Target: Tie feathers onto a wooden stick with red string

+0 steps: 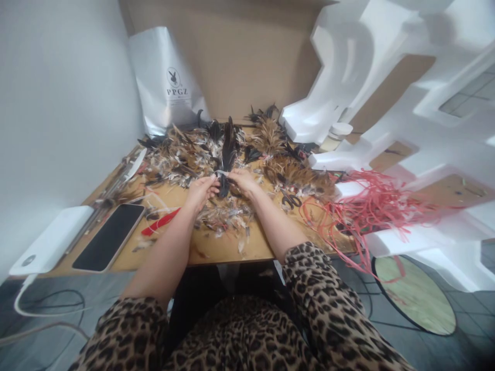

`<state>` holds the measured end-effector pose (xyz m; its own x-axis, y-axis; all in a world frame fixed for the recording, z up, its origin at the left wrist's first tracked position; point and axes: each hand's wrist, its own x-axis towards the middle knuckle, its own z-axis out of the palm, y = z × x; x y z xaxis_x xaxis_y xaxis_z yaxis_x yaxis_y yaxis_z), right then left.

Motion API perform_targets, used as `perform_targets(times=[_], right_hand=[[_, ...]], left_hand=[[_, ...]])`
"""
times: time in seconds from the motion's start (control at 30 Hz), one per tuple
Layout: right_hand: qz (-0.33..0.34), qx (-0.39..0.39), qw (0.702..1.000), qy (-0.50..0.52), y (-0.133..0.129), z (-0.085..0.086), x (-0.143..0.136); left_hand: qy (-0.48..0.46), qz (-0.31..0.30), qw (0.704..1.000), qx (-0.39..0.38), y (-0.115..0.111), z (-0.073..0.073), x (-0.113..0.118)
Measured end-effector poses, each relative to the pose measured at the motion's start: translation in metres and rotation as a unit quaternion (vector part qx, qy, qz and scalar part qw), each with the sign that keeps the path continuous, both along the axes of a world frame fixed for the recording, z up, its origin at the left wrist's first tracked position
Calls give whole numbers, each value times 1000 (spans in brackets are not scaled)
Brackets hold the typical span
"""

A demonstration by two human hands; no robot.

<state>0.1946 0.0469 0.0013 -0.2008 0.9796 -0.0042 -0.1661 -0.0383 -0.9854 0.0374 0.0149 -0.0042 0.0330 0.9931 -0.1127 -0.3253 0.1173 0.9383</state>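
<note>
A bundle of long black feathers (229, 147) stands upright between my hands in the middle of the wooden table. My left hand (203, 191) is closed at the lower left of the bundle, fingers pinched by its base. On the other side, my right hand (242, 181) is closed too, its fingertips on a thin pale strip (221, 172) that crosses the feathers. The strip runs between both hands. Brown and black feathers (181, 154) lie heaped behind them, and loose fluffy ones (226, 216) are scattered just in front.
Black scissors (291, 200) lie right of my right hand, near tangled red strings (371, 206) and white foam pieces (410, 239). At left are a phone (109, 237), a white power bank (52, 239) and a red object (160, 222). A silver bag (158, 82) stands behind.
</note>
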Motion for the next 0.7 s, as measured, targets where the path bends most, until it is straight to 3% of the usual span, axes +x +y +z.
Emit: perform_targets(times=[0.3,0.5,0.7], right_hand=[[20,18,997,-79,-11,4,-7],[5,7,998,-64,-9,-1,-2],[-15,-18,996,-82,-8,-4,-1]], left_hand=[[55,7,998,32,1,-2,0],[70,65,994,48,7,-5,-8],[104,163,976,100,7,5,-15]])
